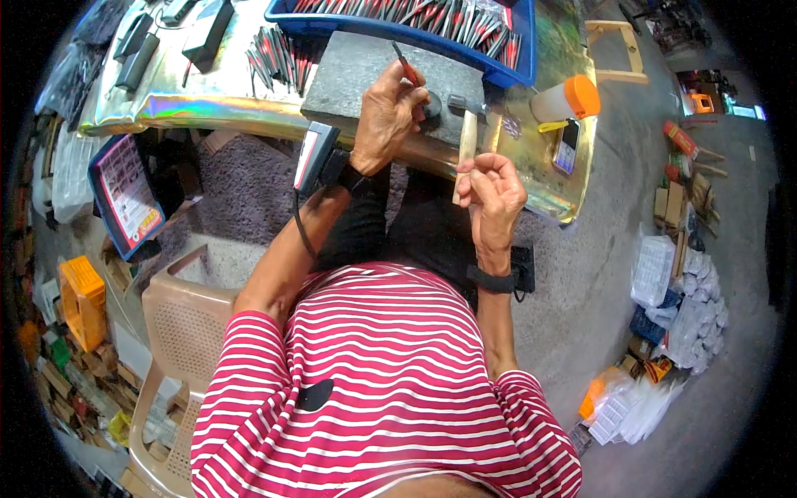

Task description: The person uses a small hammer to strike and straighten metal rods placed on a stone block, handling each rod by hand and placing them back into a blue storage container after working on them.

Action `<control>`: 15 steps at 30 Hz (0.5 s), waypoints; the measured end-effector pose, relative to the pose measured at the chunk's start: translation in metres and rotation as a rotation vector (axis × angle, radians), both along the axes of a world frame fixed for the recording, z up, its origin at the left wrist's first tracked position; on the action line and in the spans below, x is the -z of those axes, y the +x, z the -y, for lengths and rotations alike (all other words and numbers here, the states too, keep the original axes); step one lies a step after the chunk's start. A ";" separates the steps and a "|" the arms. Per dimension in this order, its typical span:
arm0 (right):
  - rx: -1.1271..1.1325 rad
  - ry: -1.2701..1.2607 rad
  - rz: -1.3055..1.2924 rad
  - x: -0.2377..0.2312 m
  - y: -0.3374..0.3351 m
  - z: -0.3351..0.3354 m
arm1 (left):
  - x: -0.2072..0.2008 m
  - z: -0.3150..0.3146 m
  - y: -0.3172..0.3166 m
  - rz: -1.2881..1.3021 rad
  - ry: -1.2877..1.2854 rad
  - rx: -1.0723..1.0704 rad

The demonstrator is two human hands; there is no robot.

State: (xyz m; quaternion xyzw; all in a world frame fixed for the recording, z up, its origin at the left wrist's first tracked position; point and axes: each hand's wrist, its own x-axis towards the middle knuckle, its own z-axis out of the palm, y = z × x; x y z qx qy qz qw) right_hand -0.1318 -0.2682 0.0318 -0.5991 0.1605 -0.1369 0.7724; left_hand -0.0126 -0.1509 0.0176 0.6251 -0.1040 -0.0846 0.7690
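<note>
My left hand (388, 120) is closed around a slim red-and-black rod-like tool (404, 65), its dark tip pointing up and away. It is over a grey stone block (344, 70) at the table's near edge. Beside its fingers, a small dark round metal piece (432, 104) sits on the block. My right hand (496, 197) pinches the wooden handle of a hammer (467, 139). The hammer's dark head rests at the block's right part, and the handle slants toward me. Some right fingertips are hidden.
Behind the block, a blue tray (398, 31) holds several similar red-and-black tools. A loose bunch (281, 62) lies left of it. An orange-lidded container (564, 100) and a phone (566, 148) are at the right. A plastic chair (187, 324) stands at my left.
</note>
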 end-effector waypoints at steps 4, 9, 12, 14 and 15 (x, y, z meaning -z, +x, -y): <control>0.000 -0.013 0.004 0.002 -0.003 0.003 | 0.003 0.002 0.001 0.009 0.026 -0.007; 0.004 -0.012 -0.014 0.004 -0.005 0.004 | 0.003 0.001 0.002 0.016 0.068 -0.001; 0.003 0.008 -0.005 0.005 -0.006 0.005 | 0.007 0.000 0.002 0.029 0.060 -0.007; -0.005 -0.004 -0.006 0.006 -0.007 0.005 | 0.007 -0.002 0.001 0.046 0.075 -0.032; -0.006 -0.004 -0.007 0.006 -0.007 0.004 | 0.008 -0.003 0.001 0.045 0.075 -0.033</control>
